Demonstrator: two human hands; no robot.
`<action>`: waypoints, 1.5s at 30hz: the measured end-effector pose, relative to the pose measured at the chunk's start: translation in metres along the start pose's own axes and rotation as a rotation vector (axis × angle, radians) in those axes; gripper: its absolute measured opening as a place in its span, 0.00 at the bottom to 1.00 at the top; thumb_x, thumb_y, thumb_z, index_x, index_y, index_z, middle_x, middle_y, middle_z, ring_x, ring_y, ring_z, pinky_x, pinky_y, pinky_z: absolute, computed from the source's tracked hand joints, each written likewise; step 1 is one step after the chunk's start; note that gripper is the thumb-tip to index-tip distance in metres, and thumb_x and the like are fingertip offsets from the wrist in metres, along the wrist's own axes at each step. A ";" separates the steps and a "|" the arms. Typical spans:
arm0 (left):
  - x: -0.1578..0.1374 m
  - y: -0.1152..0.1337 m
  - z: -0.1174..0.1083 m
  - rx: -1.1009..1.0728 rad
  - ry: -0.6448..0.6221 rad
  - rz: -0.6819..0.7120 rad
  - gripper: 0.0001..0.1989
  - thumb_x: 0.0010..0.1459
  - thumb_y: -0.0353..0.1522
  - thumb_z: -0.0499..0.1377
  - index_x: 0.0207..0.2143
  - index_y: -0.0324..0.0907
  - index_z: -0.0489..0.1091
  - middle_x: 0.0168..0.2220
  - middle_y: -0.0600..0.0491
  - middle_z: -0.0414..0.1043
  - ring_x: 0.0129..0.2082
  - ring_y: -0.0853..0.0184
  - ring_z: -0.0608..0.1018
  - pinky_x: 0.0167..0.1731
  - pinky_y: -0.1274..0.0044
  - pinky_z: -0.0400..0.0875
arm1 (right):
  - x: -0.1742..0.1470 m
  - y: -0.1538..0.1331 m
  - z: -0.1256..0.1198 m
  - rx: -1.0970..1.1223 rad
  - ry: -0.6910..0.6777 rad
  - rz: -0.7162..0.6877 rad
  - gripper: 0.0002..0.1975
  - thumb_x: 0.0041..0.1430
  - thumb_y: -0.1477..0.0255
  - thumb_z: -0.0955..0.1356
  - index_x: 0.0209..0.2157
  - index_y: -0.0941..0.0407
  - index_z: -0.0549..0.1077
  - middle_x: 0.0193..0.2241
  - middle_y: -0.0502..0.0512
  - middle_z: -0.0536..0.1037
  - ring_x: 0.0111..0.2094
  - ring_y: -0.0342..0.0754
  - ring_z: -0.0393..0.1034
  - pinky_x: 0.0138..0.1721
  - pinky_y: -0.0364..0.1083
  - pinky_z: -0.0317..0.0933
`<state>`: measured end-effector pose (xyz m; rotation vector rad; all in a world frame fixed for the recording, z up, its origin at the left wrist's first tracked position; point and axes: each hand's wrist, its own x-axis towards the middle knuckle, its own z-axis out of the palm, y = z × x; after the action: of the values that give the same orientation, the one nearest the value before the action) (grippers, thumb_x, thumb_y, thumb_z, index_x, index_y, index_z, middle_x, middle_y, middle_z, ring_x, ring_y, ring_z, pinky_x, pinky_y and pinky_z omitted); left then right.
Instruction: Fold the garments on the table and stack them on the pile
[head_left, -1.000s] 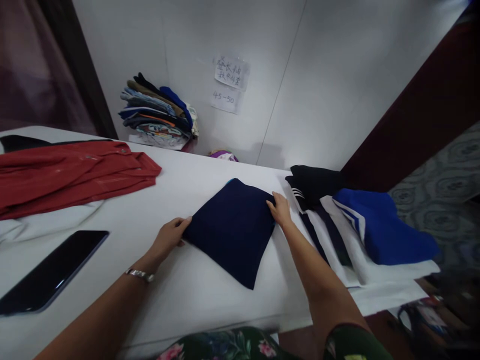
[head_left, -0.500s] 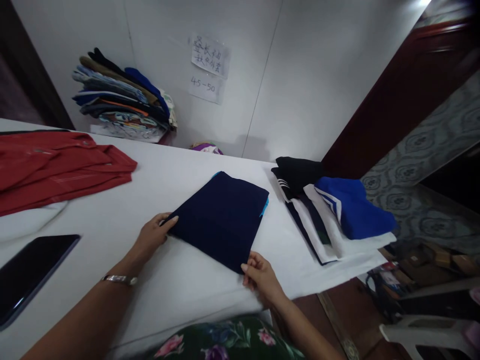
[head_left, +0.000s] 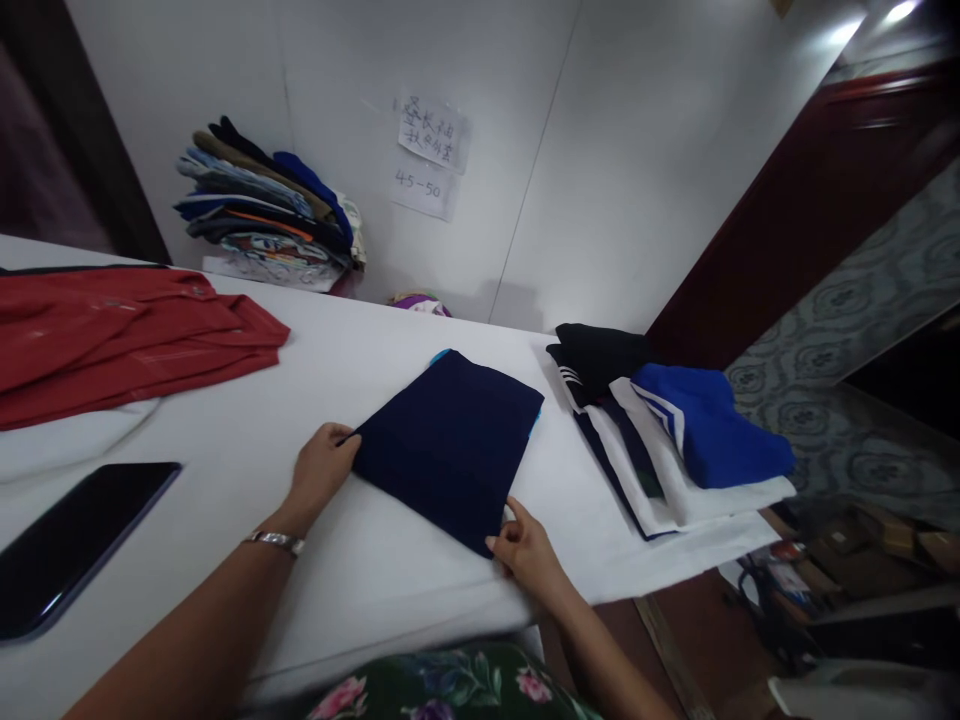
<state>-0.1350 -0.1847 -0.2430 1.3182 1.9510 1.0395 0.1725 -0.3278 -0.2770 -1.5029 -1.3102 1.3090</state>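
A folded navy blue garment lies flat on the white-covered table, with slivers of bright blue showing at its far and right edges. Its left corner is pinched by my left hand, thumb on top. At the near right corner, my right hand grips the cloth between thumb and fingers. A silver bracelet circles my left wrist. What kind of garment it is cannot be made out from the folded side that shows.
To the right lie folded clothes, including a blue garment and a black one. A red garment and a phone lie at left. A tall clothes stack stands by the wall, near paper signs.
The camera view has shifted slightly. Both hands keep hold of the same corners of the navy garment, which stays folded in nearly the same place.
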 end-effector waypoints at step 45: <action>-0.008 -0.005 -0.002 -0.012 -0.086 -0.032 0.12 0.56 0.33 0.51 0.37 0.45 0.72 0.26 0.56 0.76 0.28 0.64 0.76 0.31 0.74 0.64 | 0.261 -0.107 0.016 -1.164 0.050 -0.200 0.36 0.66 0.47 0.53 0.69 0.50 0.52 0.71 0.57 0.50 0.71 0.57 0.41 0.67 0.65 0.34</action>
<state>-0.1364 -0.1934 -0.2453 1.2987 1.8933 0.9625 0.1221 -0.0533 -0.2361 -1.9938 -2.2907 0.2890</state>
